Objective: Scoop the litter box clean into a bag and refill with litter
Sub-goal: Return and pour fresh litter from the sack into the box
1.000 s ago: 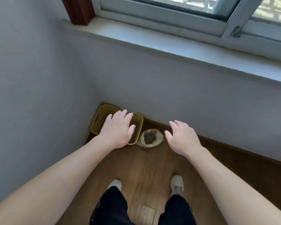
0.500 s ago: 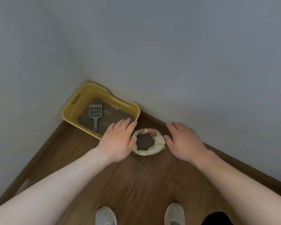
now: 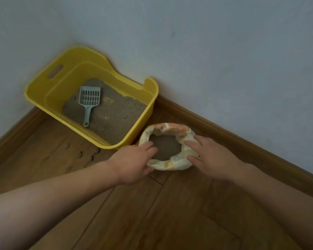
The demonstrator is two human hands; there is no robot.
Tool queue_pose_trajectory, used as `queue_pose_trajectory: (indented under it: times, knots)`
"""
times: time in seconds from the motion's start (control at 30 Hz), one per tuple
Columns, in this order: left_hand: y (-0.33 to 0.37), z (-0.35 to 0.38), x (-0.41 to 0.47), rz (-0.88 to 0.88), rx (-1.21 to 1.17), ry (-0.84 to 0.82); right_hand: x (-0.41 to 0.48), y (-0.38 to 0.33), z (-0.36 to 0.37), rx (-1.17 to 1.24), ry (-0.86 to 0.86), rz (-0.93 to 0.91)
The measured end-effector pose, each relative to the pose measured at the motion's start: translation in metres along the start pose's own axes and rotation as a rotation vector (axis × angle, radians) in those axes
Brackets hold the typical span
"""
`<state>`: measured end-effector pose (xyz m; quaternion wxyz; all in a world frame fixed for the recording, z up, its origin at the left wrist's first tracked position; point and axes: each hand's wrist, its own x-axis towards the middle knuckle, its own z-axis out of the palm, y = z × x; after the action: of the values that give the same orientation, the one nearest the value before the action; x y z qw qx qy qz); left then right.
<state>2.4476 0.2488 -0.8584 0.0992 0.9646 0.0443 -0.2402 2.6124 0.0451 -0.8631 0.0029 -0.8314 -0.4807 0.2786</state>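
Observation:
A yellow litter box (image 3: 148,112) stands in the corner of the room, with grey-brown litter across its floor. A pale grey slotted scoop (image 3: 89,101) lies on that litter, handle toward me. To the right of the box sits a rolled-down bag (image 3: 172,164), cream with orange print, holding grey litter. My left hand (image 3: 134,159) rests on the bag's left rim, fingers over the edge. My right hand (image 3: 211,157) lies on the bag's right rim with fingers spread. Whether either hand grips the rim is unclear.
Two pale walls meet behind the litter box. A wooden skirting board (image 3: 242,141) runs along the right wall. The floor is wood plank (image 3: 152,213), with a few small dark pellets (image 3: 90,154) lying in front of the box.
The view has dropped from the window to the floor and come closer. Both hands have moved down from above the box and bag onto the bag's rim.

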Motion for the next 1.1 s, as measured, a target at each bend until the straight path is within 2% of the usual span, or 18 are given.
queue_pose_trajectory:
  times: [0.17, 0.3, 0.4, 0.6, 0.77, 1.1]
  knots:
    - [-0.003, 0.016, 0.015, -0.045, 0.01, -0.018, 0.008, 0.007, 0.026, 0.052, 0.067, 0.0]
    - [-0.012, 0.018, 0.019, -0.002, 0.014, -0.022, 0.011, 0.013, 0.036, 0.115, 0.092, 0.019]
    - [-0.018, 0.026, 0.019, 0.025, -0.009, 0.043, 0.012, 0.016, 0.044, 0.163, 0.061, 0.058]
    - [-0.024, 0.049, 0.014, 0.036, -0.147, 0.205, 0.015, 0.026, 0.049, 0.178, 0.06, 0.008]
    - [-0.023, 0.052, 0.015, -0.002, -0.249, 0.301, 0.024, 0.029, 0.06, 0.21, 0.168, -0.008]
    - [-0.018, 0.042, 0.008, -0.06, -0.363, 0.383, 0.02, 0.024, 0.054, 0.298, 0.361, 0.047]
